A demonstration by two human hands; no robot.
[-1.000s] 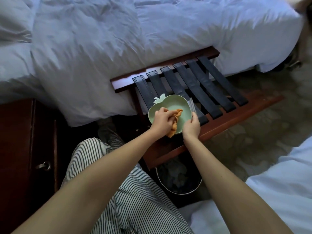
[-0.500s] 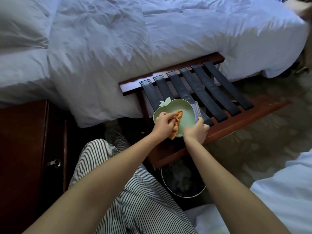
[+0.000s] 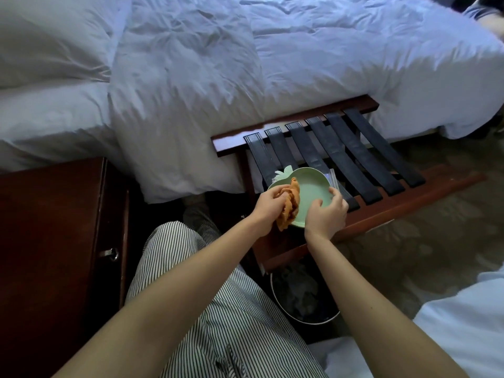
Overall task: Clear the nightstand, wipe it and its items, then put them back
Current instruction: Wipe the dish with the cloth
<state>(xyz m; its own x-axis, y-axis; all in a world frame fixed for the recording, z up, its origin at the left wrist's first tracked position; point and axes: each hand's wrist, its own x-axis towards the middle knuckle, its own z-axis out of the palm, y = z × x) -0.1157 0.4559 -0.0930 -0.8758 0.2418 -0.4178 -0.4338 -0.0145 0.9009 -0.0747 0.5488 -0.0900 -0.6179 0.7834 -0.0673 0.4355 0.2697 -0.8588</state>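
The left hand [image 3: 266,204] has its fingers curled around a bunched orange cloth [image 3: 289,207] and presses it against the left inner side of a pale green apple-shaped dish [image 3: 313,186]. The right hand [image 3: 326,216] grips the dish's near right rim, thumb inside and fingers curled around the edge. The dish lies over the near left straps [image 3: 354,151] of a dark wooden bench [image 3: 294,124]; whether it rests on them or is lifted is unclear. A clear object [image 3: 334,177], too blurred to name, lies just beside the dish's right edge. A round wastebasket [image 3: 302,298] stands under the bench. The dark wood nightstand [image 3: 54,227] is to the left, and the bed's white duvet [image 3: 245,64] is behind.
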